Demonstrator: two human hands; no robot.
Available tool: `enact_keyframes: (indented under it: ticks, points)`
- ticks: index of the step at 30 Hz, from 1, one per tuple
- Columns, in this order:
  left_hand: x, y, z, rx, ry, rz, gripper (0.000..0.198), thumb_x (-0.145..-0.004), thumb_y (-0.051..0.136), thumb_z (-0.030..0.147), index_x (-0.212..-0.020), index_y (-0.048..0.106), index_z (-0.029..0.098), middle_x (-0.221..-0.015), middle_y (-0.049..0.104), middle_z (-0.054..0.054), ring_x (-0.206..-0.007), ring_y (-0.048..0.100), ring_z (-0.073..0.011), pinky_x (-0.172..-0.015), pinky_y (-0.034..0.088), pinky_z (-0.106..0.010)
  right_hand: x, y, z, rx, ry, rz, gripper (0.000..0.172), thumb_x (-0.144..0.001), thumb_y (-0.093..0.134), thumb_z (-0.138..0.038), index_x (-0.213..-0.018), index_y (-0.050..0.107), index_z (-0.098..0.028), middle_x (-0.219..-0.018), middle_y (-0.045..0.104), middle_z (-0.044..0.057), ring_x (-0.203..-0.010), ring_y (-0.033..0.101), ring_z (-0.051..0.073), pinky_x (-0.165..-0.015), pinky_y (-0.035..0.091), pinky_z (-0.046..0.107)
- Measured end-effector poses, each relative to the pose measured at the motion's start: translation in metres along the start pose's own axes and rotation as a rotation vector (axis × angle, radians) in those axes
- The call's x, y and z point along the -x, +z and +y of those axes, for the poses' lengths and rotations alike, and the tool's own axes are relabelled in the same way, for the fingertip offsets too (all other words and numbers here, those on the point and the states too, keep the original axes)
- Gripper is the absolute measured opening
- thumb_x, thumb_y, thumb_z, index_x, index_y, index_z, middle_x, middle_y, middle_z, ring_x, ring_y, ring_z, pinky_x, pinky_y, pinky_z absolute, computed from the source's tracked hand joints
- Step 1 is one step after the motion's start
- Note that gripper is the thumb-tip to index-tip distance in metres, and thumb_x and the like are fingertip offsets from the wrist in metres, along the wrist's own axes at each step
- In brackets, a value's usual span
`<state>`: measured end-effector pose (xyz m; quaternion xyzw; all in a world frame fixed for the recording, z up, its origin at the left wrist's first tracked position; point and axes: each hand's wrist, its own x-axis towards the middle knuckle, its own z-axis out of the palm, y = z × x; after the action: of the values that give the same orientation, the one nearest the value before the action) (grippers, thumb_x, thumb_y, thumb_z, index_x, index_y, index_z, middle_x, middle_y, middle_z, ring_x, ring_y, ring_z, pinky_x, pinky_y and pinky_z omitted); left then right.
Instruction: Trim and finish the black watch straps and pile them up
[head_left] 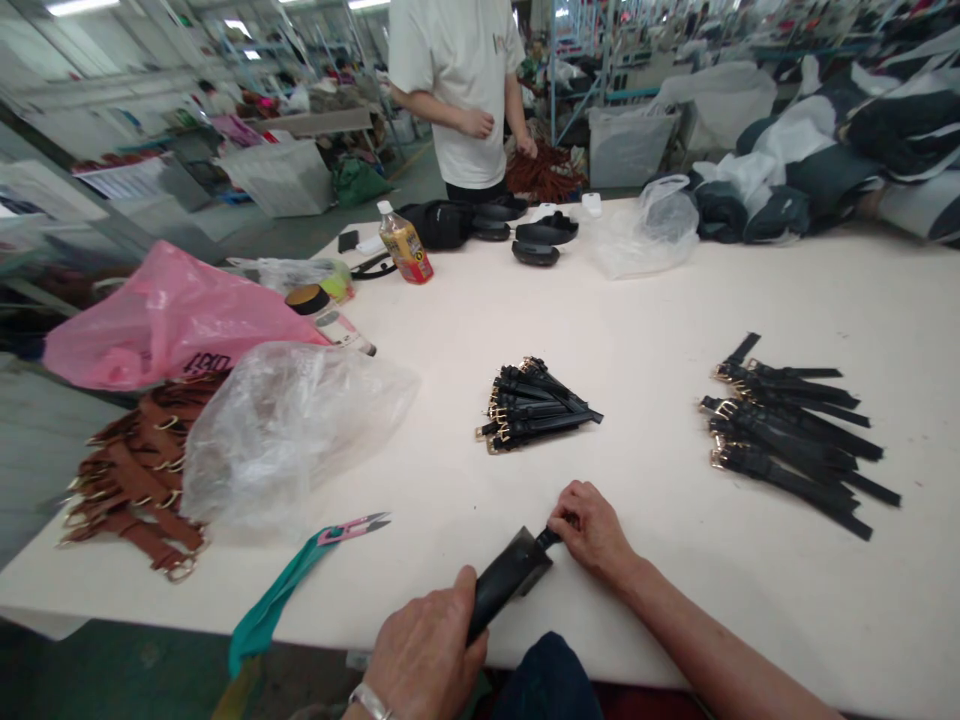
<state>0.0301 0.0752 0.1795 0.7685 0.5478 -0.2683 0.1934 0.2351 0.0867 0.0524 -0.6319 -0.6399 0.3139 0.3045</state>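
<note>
several brown leather-look straps with gold-coloured metal rings (135,472) lie heaped near nine o'clock on the white table (645,340), its middle taken as the dial's centre. a shiny pink plastic bag (172,320) sits just above them, and a crumpled clear plastic bag (292,430) touches their right side. pink-handled metal snips (352,528), joined to a teal cloth strip (277,600), lie at eight. at seven the left hand (427,640) grips, thumb on top, a broad flat black leather-look piece (510,582), which slants up toward one at the six o'clock edge. black buckled straps in a fan (529,405) lie at the centre. at five the right hand (589,530) pinches a narrow black strap (547,540) protruding from the piece's far end. more black buckled straps (787,438) lie at three.
</note>
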Motion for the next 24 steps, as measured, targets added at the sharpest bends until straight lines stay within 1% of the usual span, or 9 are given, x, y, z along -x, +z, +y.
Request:
enact_keyframes:
  ticks: [3,5,10,13,16,18,20,22,24]
  points:
    - [-0.006,-0.003,0.012,-0.007,0.033,-0.002,0.048,-0.075,0.041,0.025,-0.123,0.039,0.016,-0.098,0.066,-0.011,-0.093,0.059,-0.0257,-0.077,0.044,-0.037,0.000,0.000,0.001,0.016,-0.005,-0.001,0.011,-0.074,0.059,-0.015,-0.063,0.059,-0.019,-0.075,0.054,0.001,-0.078,0.048,0.016,-0.071,0.037,0.028]
    - [-0.010,-0.002,0.013,0.009,0.021,0.019,0.048,-0.076,0.041,0.026,-0.123,0.038,0.017,-0.100,0.065,-0.010,-0.093,0.059,-0.0254,-0.077,0.044,-0.037,-0.001,0.000,0.001,0.021,-0.009,-0.009,0.011,-0.074,0.059,-0.015,-0.063,0.059,-0.019,-0.075,0.054,0.001,-0.078,0.048,0.016,-0.071,0.037,0.028]
    - [-0.004,0.004,-0.013,0.107,-0.061,0.067,0.036,-0.079,0.036,0.033,-0.112,0.044,0.020,-0.092,0.067,-0.007,-0.086,0.061,-0.0231,-0.072,0.044,-0.033,0.001,0.001,0.002,0.007,-0.021,-0.004,0.011,-0.074,0.059,-0.014,-0.064,0.059,-0.019,-0.074,0.053,0.001,-0.077,0.047,0.016,-0.071,0.037,0.028]
    - [0.003,0.003,-0.020,0.066,-0.048,0.056,0.038,-0.079,0.038,0.032,-0.115,0.043,0.022,-0.094,0.066,-0.006,-0.089,0.060,-0.0223,-0.074,0.042,-0.033,0.002,0.002,0.001,0.005,-0.023,-0.003,0.011,-0.075,0.058,-0.015,-0.065,0.059,-0.019,-0.075,0.054,0.001,-0.078,0.047,0.016,-0.071,0.037,0.028]
    - [0.001,0.003,-0.009,0.035,-0.015,0.047,0.044,-0.077,0.042,0.030,-0.120,0.040,0.022,-0.098,0.065,-0.007,-0.093,0.059,-0.0225,-0.078,0.041,-0.033,0.002,0.001,0.000,0.009,-0.020,-0.002,0.012,-0.075,0.058,-0.015,-0.064,0.059,-0.019,-0.075,0.054,0.001,-0.078,0.047,0.017,-0.072,0.037,0.029]
    - [-0.005,0.004,0.001,0.047,0.004,0.063,0.045,-0.077,0.042,0.029,-0.122,0.038,0.021,-0.099,0.065,-0.007,-0.093,0.059,-0.0229,-0.077,0.042,-0.034,0.002,0.001,0.000,0.007,-0.022,0.003,0.011,-0.075,0.057,-0.014,-0.065,0.059,-0.019,-0.076,0.054,0.001,-0.079,0.048,0.017,-0.072,0.037,0.029]
    - [-0.010,0.006,0.004,0.058,0.014,0.082,0.045,-0.077,0.042,0.030,-0.121,0.039,0.021,-0.097,0.066,-0.008,-0.091,0.060,-0.0238,-0.075,0.043,-0.034,0.001,0.000,0.000,0.000,-0.027,0.003,0.012,-0.076,0.056,-0.014,-0.066,0.059,-0.019,-0.076,0.055,0.001,-0.079,0.048,0.017,-0.073,0.038,0.029]
    - [-0.012,0.007,-0.001,0.072,-0.003,0.095,0.040,-0.078,0.041,0.032,-0.117,0.042,0.021,-0.093,0.066,-0.007,-0.088,0.061,-0.0242,-0.071,0.043,-0.034,0.001,-0.002,0.000,-0.009,-0.029,-0.003,0.013,-0.076,0.056,-0.014,-0.065,0.059,-0.019,-0.076,0.055,0.001,-0.078,0.049,0.017,-0.073,0.038,0.029]
    - [-0.011,0.006,-0.015,0.120,-0.047,0.135,0.035,-0.080,0.038,0.035,-0.112,0.043,0.021,-0.088,0.067,-0.007,-0.083,0.062,-0.0231,-0.068,0.043,-0.032,0.001,-0.003,-0.001,-0.019,-0.028,-0.001,0.014,-0.077,0.055,-0.014,-0.065,0.059,-0.019,-0.076,0.056,0.001,-0.078,0.050,0.016,-0.073,0.039,0.028]
